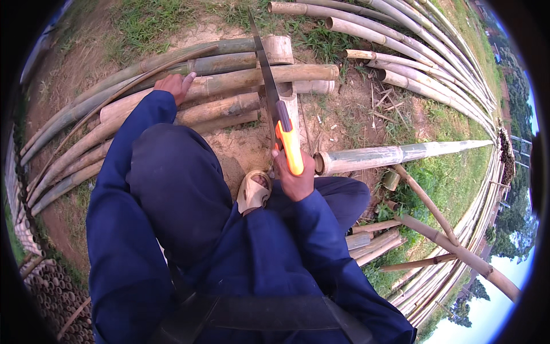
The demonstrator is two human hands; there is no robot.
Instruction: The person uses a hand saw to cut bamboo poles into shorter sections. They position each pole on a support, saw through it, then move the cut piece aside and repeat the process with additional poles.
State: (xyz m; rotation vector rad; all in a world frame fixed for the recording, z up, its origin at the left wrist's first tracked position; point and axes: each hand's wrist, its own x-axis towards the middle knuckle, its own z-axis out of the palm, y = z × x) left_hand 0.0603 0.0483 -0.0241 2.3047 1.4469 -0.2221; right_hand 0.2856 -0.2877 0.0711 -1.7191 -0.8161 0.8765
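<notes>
My right hand [297,179] is closed round the orange handle of a handsaw [291,146]. Its long dark blade points away from me and crosses a bamboo pole [240,82]; whether the teeth have entered the pole cannot be made out. Farther left, my left hand [175,87] grips that same pole, thumb along its top and some fingers hidden. The pole's cut end sticks out to the right of the blade. Beneath it lies a thick bamboo piece [279,50], with another bamboo length [291,109] on the near side.
More bamboo poles [229,109] lie alongside on the left. A long pole [389,157] stretches right from beside my right hand. Many poles [395,40] are laid out at the far right. A slanting bamboo prop [458,249] stands at the right. My sandalled foot [253,192] is close below the saw.
</notes>
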